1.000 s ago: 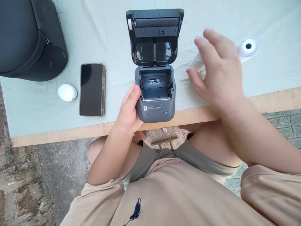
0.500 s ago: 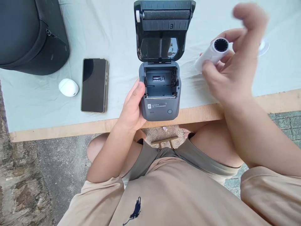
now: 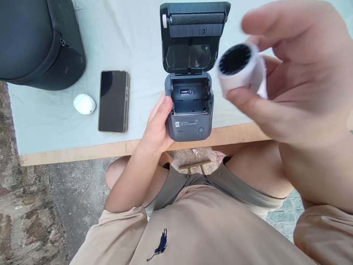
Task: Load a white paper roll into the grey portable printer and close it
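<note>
A dark grey label printer [image 3: 190, 129] has its lid up, and its inner compartment shows a small label with printed characters. My left hand [image 3: 158, 125] is closed around the printer's left side, thumb on the front corner. To the right of the printer and raised toward the camera, my right hand [image 3: 300, 73] grips a white roll of label paper [image 3: 241, 79] between thumb and fingers. The roll's dark, toothed core end faces me. Part of the roll is covered by the fingers, and the hand is slightly blurred.
Left of the printer lie a phone [image 3: 113, 101] and a white oval case [image 3: 84, 104]. A black zipped bag [image 3: 41, 44] stands at the far left. Pale cloth [image 3: 143, 40] covers the table, whose wooden front edge [image 3: 91, 151] runs above my legs.
My right hand has lifted the roll up toward the camera and tipped it, so that it appears larger. The left hand still holds the printer in about the same place.
</note>
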Demonstrator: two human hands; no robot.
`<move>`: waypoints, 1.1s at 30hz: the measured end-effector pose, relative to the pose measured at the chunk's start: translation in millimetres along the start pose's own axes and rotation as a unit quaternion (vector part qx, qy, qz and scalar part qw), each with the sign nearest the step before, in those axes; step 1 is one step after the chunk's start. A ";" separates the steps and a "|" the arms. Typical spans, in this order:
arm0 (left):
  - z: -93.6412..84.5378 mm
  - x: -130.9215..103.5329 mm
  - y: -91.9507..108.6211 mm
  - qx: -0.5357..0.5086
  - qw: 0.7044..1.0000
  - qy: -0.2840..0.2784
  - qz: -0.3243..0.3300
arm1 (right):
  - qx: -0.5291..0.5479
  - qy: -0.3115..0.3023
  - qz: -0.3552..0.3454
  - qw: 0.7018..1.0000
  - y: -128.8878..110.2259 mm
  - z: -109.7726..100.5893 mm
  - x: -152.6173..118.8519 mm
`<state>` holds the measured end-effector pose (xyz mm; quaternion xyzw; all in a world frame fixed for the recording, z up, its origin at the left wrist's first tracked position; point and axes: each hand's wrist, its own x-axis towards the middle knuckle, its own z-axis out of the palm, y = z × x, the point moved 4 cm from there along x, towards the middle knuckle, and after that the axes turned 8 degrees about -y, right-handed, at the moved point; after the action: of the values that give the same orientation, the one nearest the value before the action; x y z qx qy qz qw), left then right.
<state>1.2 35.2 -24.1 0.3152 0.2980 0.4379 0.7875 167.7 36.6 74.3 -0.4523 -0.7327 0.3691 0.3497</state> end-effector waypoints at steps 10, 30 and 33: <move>1.0 0.0 4.8 0.039 0.999 -0.001 0.021 | -0.363 -0.071 -0.020 0.929 2.7 38.1 27.4; -2.5 -3.6 6.5 0.050 0.998 -0.008 0.041 | -0.221 0.024 -0.139 0.965 15.0 32.9 3.7; -2.9 -3.5 6.1 0.060 0.997 -0.010 0.053 | -0.210 -0.022 -0.108 0.972 20.6 33.4 3.0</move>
<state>-5.6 35.4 -20.6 0.3817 0.2988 0.4571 0.7457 146.7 38.5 41.0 -0.4256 -0.8457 0.1774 0.2687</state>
